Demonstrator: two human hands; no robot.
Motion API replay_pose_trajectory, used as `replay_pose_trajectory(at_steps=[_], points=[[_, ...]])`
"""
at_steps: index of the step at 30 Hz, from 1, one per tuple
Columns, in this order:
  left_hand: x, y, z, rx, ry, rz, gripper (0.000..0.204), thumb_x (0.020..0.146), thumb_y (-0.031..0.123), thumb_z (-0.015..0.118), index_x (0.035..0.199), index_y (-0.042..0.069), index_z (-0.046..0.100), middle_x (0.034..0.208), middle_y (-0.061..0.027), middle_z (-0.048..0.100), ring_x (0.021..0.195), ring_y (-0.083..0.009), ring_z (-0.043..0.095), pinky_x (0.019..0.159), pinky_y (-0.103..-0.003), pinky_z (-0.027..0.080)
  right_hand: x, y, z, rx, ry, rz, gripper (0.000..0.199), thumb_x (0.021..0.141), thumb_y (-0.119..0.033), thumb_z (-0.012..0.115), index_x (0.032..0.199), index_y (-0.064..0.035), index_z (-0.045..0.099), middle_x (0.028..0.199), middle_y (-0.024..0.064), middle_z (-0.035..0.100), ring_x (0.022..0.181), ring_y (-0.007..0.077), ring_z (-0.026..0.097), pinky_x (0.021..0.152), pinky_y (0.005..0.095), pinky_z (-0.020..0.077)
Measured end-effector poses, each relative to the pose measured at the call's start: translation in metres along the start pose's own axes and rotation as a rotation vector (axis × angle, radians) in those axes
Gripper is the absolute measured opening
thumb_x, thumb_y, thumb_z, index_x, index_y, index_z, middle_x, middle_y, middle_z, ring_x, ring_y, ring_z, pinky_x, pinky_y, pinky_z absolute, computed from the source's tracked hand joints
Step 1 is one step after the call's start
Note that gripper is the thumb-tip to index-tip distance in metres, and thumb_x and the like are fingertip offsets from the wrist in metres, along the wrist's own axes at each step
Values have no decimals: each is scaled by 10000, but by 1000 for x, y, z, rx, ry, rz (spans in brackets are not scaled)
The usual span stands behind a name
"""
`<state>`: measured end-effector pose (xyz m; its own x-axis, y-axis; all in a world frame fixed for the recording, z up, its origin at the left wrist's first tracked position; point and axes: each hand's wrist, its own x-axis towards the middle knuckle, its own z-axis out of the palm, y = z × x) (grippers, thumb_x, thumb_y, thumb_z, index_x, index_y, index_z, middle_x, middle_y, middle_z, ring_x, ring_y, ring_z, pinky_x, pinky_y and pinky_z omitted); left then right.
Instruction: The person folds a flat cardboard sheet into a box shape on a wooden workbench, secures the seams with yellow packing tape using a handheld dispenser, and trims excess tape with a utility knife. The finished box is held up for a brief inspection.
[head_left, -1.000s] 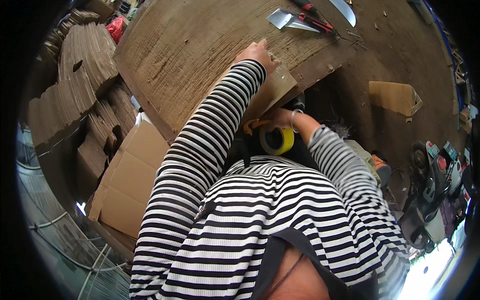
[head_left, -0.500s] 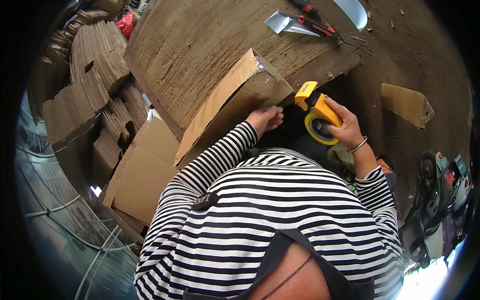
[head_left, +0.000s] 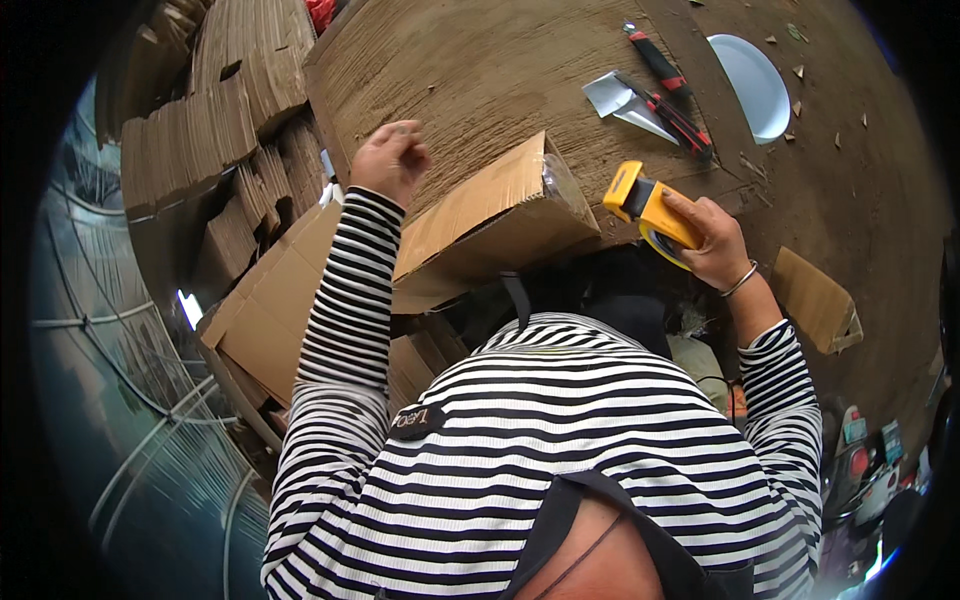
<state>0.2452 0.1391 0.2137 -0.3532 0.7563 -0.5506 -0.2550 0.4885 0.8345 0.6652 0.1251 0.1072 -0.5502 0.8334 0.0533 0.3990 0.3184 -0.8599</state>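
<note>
My right hand [head_left: 712, 240] grips a yellow tape dispenser [head_left: 648, 208] just right of a folded cardboard box [head_left: 490, 215] that lies on the cardboard-covered table [head_left: 480, 70]. A strip of clear tape shows on the box's right end. My left hand [head_left: 389, 160] is raised above the box's left side, fingers curled in a loose fist, with nothing visible in it. Both arms wear black-and-white striped sleeves.
A red-handled cutter [head_left: 657, 60], pliers with red grips [head_left: 680, 115], a metal scraper [head_left: 620, 97] and a white plate [head_left: 757, 82] lie at the far right of the table. Stacks of flat cardboard [head_left: 235, 130] stand at left; flat boxes [head_left: 275, 300] lean below. A loose cardboard piece [head_left: 820, 300] lies at right.
My left hand has lifted off the box and swung left, closing into a fist. My right hand has carried the tape dispenser up and right of the box.
</note>
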Motion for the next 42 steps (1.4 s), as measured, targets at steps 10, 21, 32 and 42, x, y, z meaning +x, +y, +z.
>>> replay_pose_trajectory(at_steps=[10,21,32,42], points=[[-61,-84,115,107,-277,-119,384,989,326,464,1063,-20,613,957,-61,646,887,-124,601,792,-257,489,46,-39,-3,-131,60,-352,708,555,-40,790,1218,-221,620,776,61,524,646,221,569,563,327,493],[-47,-82,60,-23,-114,8,210,924,197,602,920,-12,630,748,-41,622,647,-91,544,589,-226,456,36,-40,-12,56,-39,-194,745,552,3,771,1250,-192,599,819,93,561,682,255,584,612,318,500],[26,-111,14,736,375,-177,244,784,222,766,705,41,622,596,-10,575,501,-79,479,468,-250,416,89,39,38,560,-359,197,644,679,104,625,1293,-75,551,1251,105,579,1151,179,553,1017,278,400],[-13,-110,-29,1271,-6,59,572,835,343,679,1262,22,474,1195,-204,551,1121,-323,526,985,-389,413,95,51,58,663,-508,312,660,685,68,635,1323,-47,514,1346,101,523,1215,172,504,1051,277,357]])
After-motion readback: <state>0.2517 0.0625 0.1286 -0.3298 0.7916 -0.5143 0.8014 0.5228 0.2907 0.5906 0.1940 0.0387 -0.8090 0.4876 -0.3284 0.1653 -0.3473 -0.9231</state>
